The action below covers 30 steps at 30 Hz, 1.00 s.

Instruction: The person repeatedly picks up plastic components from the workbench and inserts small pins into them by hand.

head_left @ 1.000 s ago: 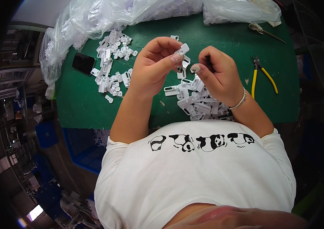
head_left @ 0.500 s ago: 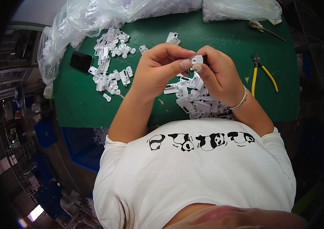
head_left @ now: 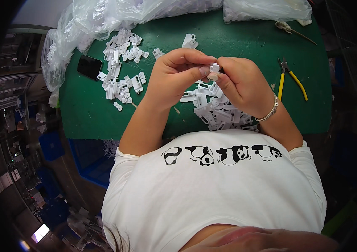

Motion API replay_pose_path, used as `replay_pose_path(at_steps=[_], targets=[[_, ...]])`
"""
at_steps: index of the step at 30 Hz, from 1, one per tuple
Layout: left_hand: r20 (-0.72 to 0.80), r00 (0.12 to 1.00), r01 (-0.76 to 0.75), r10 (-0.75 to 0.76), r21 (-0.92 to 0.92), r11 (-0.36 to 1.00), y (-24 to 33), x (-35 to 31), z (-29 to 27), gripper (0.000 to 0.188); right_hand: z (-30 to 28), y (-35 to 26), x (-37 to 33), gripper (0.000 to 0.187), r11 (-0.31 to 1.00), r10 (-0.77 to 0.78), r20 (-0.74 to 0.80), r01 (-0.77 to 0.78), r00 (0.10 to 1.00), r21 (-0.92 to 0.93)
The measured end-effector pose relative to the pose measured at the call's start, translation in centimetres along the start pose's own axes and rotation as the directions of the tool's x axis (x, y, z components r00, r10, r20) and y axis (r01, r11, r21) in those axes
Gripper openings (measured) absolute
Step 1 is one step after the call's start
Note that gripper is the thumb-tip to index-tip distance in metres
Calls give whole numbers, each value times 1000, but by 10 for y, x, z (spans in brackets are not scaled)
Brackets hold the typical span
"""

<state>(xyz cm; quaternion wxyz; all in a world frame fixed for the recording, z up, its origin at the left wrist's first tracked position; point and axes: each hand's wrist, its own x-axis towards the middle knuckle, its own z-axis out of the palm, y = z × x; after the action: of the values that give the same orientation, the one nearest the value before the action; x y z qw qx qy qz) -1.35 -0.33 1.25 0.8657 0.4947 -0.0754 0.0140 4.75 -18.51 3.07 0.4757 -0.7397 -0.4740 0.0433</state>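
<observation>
My left hand (head_left: 177, 75) and my right hand (head_left: 241, 84) meet above the green table (head_left: 237, 38), fingertips pinched together on one small white plastic part (head_left: 214, 68). A silver bracelet sits on my right wrist. Right under my hands lies a pile of the same white plastic parts (head_left: 217, 110), near the table's front edge. A second, looser spread of white parts (head_left: 121, 69) lies to the left of my left hand.
A black phone (head_left: 89, 66) lies at the left of the table. Yellow-handled pliers (head_left: 288, 77) lie to the right, and a second metal tool (head_left: 293, 30) at the back right. Clear plastic bags (head_left: 111, 17) of white parts line the back edge.
Both hands have drawn closer together and shifted slightly; the small white part is now pinched between both sets of fingertips. The view has tilted a little, so the table sits lower in the picture.
</observation>
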Motion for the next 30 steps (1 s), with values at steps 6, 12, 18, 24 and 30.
replay_pose_path(at_steps=[6,12,18,24,30], targets=[[-28,999,31,-30,45,999,3,0,1,17,2,5,-1,24,999,-48,-23,48,999,12],[-107,993,54,-42,113,992,2,4,-6,16,-2,2,-1,23,992,-93,-85,100,992,83],[-13,999,39,-49,799,599,-11,7,-1,18,0,4,-6,23,995,-15,-253,39,967,90],[207,967,-229,146,960,160,0,1,-5,22,5,9,-6,27,987,97,-319,-50,943,155],[-212,937,268,277,946,-183,54,-8,-73,24,7,6,-3,27,990,95,-280,-62,955,126]])
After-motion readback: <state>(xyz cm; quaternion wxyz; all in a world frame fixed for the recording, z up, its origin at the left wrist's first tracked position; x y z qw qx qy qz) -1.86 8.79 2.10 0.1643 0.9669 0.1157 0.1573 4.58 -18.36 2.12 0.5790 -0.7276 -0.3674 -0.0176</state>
